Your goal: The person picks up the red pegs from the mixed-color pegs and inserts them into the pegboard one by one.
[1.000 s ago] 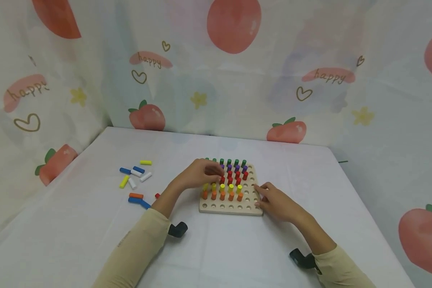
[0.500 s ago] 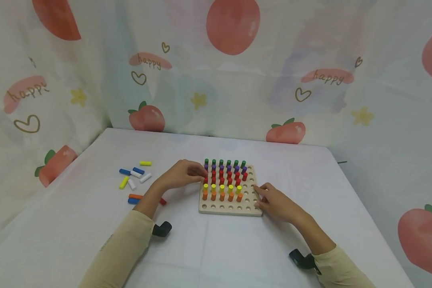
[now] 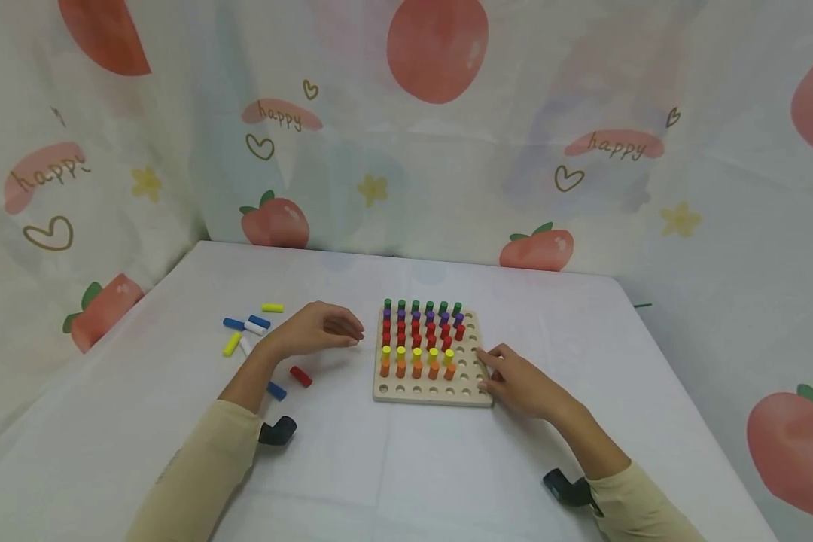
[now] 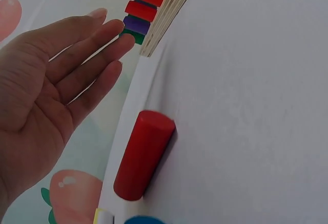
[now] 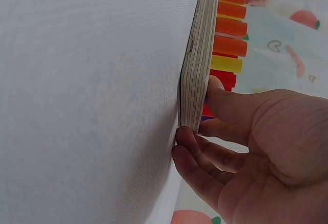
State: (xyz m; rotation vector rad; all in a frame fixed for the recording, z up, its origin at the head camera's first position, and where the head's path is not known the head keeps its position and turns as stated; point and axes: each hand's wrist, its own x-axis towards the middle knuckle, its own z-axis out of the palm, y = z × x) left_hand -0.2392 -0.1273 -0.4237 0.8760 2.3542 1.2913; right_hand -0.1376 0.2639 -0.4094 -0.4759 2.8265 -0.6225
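Note:
A wooden pegboard [image 3: 425, 397] lies flat on the white table, with rows of green, purple, red, yellow and orange pegs standing in it. Bare holes show along its front and right sides. My right hand [image 3: 523, 384] grips the board's right edge; in the right wrist view the thumb [image 5: 225, 98] lies over the top face and the fingers meet the side. Left of the board, my left hand [image 3: 315, 330] hovers with relaxed fingers and nothing in them. Below it a loose red peg [image 3: 301, 376] lies on its side, large in the left wrist view.
Loose pegs lie on the left of the table: a yellow peg [image 3: 272, 308], a blue peg [image 3: 233, 324], a white peg [image 3: 255, 328] and others. Another blue peg [image 3: 275, 390] shows beside the left forearm, which hides part of this area. A fruit-print curtain [image 3: 433, 173] stands behind the table.
My left hand has drawn back leftward from over the red pegs, past the board's left edge, toward the loose pegs. The right hand and the board have stayed put.

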